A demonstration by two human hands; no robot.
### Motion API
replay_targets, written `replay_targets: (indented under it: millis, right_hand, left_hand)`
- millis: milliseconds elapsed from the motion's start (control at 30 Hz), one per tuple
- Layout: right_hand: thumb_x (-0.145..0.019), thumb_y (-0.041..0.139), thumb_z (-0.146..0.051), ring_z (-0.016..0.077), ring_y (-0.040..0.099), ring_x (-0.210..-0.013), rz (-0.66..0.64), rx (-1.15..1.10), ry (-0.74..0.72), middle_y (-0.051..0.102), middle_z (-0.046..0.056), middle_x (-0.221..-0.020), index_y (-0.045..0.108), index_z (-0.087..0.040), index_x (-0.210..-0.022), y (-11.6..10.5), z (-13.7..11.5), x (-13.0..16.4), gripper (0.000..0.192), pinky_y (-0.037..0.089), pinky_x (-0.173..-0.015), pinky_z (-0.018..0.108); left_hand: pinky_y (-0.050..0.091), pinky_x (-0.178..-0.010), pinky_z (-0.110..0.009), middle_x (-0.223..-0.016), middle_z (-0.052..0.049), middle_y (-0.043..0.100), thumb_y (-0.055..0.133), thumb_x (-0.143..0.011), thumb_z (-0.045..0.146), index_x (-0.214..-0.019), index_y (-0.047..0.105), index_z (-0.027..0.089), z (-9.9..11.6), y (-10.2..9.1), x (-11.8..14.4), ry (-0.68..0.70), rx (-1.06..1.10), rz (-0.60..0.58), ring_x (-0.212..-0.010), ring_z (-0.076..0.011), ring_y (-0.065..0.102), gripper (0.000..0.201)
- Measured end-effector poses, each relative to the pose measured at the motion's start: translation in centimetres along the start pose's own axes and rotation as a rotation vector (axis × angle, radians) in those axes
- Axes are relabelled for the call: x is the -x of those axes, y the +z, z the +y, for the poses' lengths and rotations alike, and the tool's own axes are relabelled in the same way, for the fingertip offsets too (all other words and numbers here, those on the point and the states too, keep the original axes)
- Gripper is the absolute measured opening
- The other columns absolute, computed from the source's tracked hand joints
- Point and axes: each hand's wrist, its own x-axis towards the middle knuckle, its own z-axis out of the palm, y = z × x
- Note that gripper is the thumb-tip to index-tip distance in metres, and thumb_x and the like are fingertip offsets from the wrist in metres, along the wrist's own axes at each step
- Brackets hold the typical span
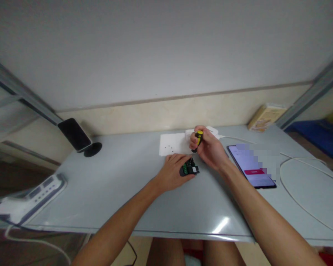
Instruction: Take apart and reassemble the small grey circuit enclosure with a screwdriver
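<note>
My left hand (174, 170) rests on the grey table (122, 192) and holds down a small black device with a green circuit board (189, 170). Upright over that device stands a yellow and black screwdriver (197, 140), with my right hand (209, 149) closed around its handle and its tip pointing down at the board. Just behind the hands lies a white sheet of paper (172, 144) with a few small dark screws (168, 147) on it.
A lit smartphone (251, 166) lies to the right, beside a looping white cable (299, 184). A black phone on a round stand (74, 135) is at the back left, a white power strip (36, 194) at the left edge, a yellow box (265, 117) at the back right.
</note>
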Motion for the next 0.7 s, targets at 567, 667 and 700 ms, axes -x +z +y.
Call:
replay_targets:
  millis: [567,667,700]
  right_hand:
    - [-0.094,0.06,-0.045,0.0131,0.041,-0.054,0.073,-0.036,0.005,0.045,-0.003,-0.065,0.064,-0.026,-0.098,-0.2,0.3,0.1,0.02,0.04,-0.052,0.027]
    - [-0.094,0.06,-0.045,0.0126,0.04,-0.053,0.092,-0.042,-0.011,0.044,-0.003,-0.064,0.063,-0.026,-0.096,0.0,0.0,0.1,0.019,0.041,-0.05,0.026]
    - [-0.094,0.06,-0.045,0.0125,0.04,-0.052,0.092,-0.042,-0.016,0.043,-0.003,-0.064,0.063,-0.026,-0.096,0.0,-0.1,0.1,0.019,0.041,-0.05,0.026]
  left_hand:
    - [0.036,-0.11,-0.047,-0.137,-0.01,0.062,0.065,-0.093,0.045,-0.141,0.05,0.025,0.7,-1.0,0.1,0.021,-0.013,-0.012,-0.127,-0.0275,0.055,0.054]
    - [0.036,-0.109,-0.047,-0.136,-0.01,0.063,0.064,-0.094,0.045,-0.142,0.049,0.025,0.8,-1.1,0.2,0.024,-0.009,-0.013,-0.127,-0.0274,0.055,0.055]
    - [0.036,-0.109,-0.047,-0.135,-0.01,0.063,0.064,-0.094,0.045,-0.143,0.049,0.025,0.8,-1.1,0.2,0.023,-0.009,-0.012,-0.127,-0.0274,0.055,0.055]
